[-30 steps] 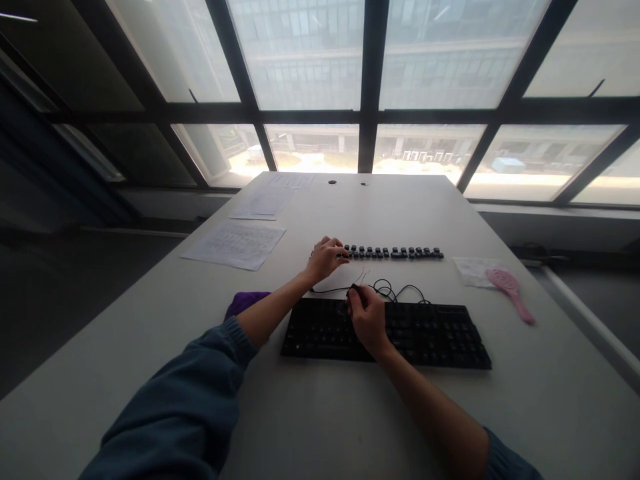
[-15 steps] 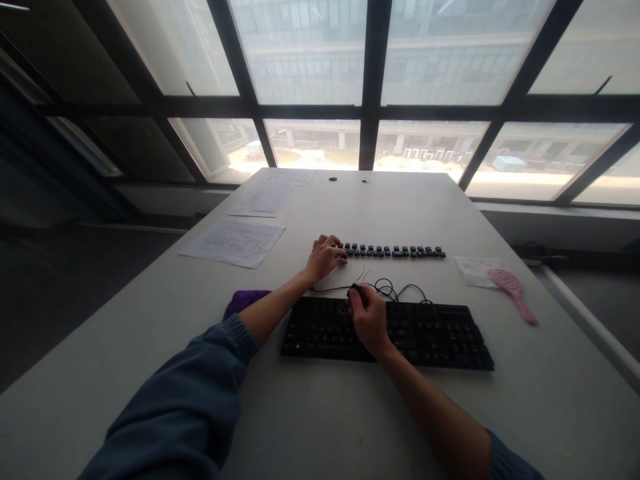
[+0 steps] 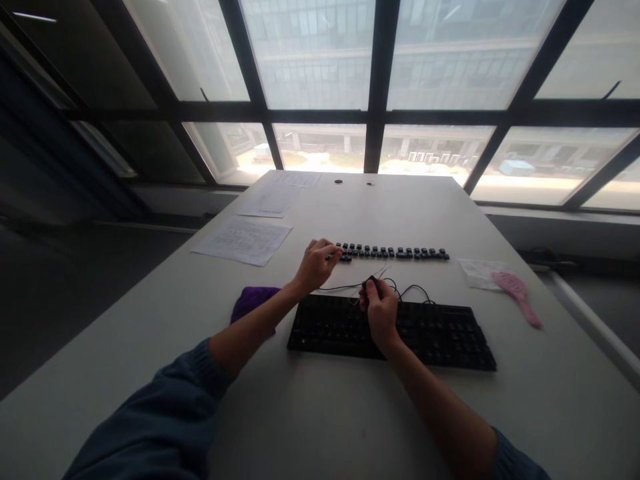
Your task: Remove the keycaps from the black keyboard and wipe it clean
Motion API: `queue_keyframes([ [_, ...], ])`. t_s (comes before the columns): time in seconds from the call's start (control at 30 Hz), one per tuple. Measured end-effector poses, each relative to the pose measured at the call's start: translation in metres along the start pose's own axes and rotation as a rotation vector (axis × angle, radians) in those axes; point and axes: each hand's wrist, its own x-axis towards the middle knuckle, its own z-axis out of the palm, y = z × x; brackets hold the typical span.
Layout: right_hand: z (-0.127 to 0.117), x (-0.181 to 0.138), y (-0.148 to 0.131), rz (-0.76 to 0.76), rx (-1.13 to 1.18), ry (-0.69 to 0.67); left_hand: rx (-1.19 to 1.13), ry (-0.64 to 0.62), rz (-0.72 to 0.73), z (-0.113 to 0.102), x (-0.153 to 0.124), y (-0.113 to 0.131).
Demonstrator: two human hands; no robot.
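Both bare hands at work over a white table (image 3: pixel 345 413); blue-grey sleeves (image 3: pixel 150 413) end short of the wrists. Left hand (image 3: pixel 314 267) reaches to the left end of a long strip of small loose black keycaps (image 3: pixel 400 253), set out in close lines on the tabletop beyond the keyboard. Its thumb and forefinger are near each other, a narrow gap at most; cannot tell whether a keycap is gripped between them, as the fingers cover that end of the strip. Right hand (image 3: pixel 383 310) is closed in a pinch, thumb uppermost, on a small dark tool with thin wire prongs (image 3: pixel 371 280); fine strands show on either side of the fingers. This hand is above the far edge of a full-size black rectangular keyboard (image 3: pixel 450 337), left of its middle; contact with the keys not resolved. Keyboard lies flat, long side toward the person; individual keys too dark to read. A thin black cable (image 3: pixel 343 287) runs and loops along its far edge, between keyboard and keycaps. Left of the keyboard: a crumpled purple cloth (image 3: pixel 250 300), partly behind the left forearm. Farther left: printed white paper sheets (image 3: pixel 245 240). At right: a pink hairbrush (image 3: pixel 510 285), its head overlapping a flat whitish packet (image 3: pixel 477 273).
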Motion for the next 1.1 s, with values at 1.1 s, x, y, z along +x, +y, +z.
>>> queue_keyframes([
  [1.1,-0.017,-0.009,-0.002,-0.449,-0.674,-0.455,-0.216,-0.250,-0.051,0.005,-0.099,0.056],
])
